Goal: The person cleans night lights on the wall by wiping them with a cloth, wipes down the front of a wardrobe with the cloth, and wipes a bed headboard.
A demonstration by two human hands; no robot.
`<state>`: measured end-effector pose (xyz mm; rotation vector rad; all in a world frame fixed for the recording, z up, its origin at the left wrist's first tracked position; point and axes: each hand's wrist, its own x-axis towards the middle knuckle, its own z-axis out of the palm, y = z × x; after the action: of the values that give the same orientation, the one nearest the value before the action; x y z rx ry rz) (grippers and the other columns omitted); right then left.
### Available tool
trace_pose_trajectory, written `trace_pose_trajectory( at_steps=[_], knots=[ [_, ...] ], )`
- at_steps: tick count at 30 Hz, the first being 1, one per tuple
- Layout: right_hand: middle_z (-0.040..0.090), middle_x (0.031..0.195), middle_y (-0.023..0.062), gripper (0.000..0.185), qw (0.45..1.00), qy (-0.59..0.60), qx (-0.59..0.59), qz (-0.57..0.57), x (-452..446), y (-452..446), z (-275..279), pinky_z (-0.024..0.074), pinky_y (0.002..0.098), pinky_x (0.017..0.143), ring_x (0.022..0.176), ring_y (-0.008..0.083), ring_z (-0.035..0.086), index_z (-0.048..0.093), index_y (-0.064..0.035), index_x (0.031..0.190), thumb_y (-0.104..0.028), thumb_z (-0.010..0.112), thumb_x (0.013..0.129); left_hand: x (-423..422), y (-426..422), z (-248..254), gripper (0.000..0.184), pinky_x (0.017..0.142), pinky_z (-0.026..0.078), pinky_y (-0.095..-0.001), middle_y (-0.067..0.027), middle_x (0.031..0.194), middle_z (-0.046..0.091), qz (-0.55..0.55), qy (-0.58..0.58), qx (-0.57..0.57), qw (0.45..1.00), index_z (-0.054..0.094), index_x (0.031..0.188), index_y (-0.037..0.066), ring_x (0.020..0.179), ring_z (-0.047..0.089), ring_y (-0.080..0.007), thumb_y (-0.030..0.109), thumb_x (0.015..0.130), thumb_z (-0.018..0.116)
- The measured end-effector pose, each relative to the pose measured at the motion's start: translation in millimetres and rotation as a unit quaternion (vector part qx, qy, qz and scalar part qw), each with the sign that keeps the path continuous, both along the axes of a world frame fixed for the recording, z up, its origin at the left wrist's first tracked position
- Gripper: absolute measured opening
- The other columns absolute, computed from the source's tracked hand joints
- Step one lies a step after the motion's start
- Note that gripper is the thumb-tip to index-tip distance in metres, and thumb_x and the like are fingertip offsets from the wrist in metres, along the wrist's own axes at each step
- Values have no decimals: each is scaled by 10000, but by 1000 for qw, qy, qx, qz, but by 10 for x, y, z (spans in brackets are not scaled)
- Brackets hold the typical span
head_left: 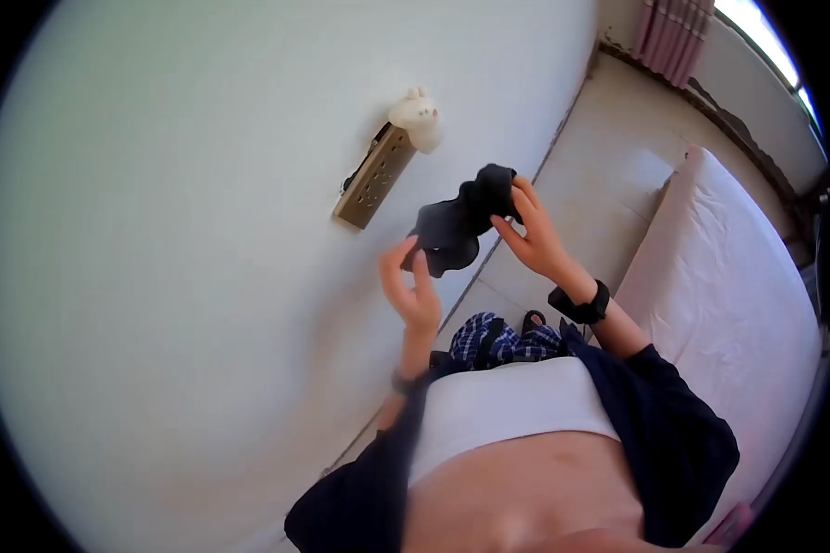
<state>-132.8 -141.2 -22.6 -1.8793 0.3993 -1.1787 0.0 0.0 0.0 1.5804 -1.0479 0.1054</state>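
In the head view, a black item with a wavy, lobed outline (452, 226) is stretched between my two hands in front of the wall. It looks soft, like gathered fabric, but its exact kind is unclear. My left hand (413, 286) pinches its lower left end between thumb and fingers. At the upper right end, my right hand (533, 235) grips it, fingers behind and thumb towards me. Black bands circle both wrists.
A power strip (375, 180) is fixed to the pale wall (203, 230), with a white animal-shaped lamp or figure (417, 118) at its upper end. To the right stands a bed with a pale pink sheet (719, 267). Tiled floor (586, 175) runs between; a pink curtain (670, 41) hangs behind.
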Motion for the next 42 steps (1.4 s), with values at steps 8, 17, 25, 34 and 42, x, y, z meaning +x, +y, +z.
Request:
trace_pose_trajectory(
  at_steps=[8,17,25,34,42],
  knots=[
    [467,1172,195,450,989,-22,-138,-50,345,-1145,293,443,373,834,1009,363,502,486,35,1145,-62,672,748,148,-1367,40,164,811,411,-293,-93,959,537,74,-63,-163,982,533,1044,-19,883,515,-194,24,887,507],
    [494,1157,198,408,959,11,-281,26,707,-1463,647,440,417,846,1041,401,491,531,25,1058,-78,682,694,237,-1859,297,153,768,429,-292,-101,950,542,71,-100,-164,979,535,1012,-15,841,534,-188,6,861,522],
    [555,1066,177,324,936,-30,-300,183,674,-1860,126,441,431,854,974,381,538,576,20,966,-54,674,666,151,-2106,-265,217,739,439,-309,-154,918,499,165,-44,-229,958,502,991,-22,814,521,-249,-92,785,498],
    [548,1016,115,378,901,-104,-378,187,987,-2008,274,440,408,822,939,343,495,599,-51,934,-138,696,578,35,-2304,-37,231,822,394,-306,-106,1012,481,273,-47,-280,919,434,1119,-9,921,477,-176,18,891,448],
    [477,1188,216,503,930,-80,-252,255,893,-2130,176,385,439,934,1108,386,461,492,48,1128,-205,690,741,44,-2239,-174,465,810,394,-348,-188,1038,483,283,-70,-162,943,450,1185,-70,936,495,-274,216,829,537]
  ],
)
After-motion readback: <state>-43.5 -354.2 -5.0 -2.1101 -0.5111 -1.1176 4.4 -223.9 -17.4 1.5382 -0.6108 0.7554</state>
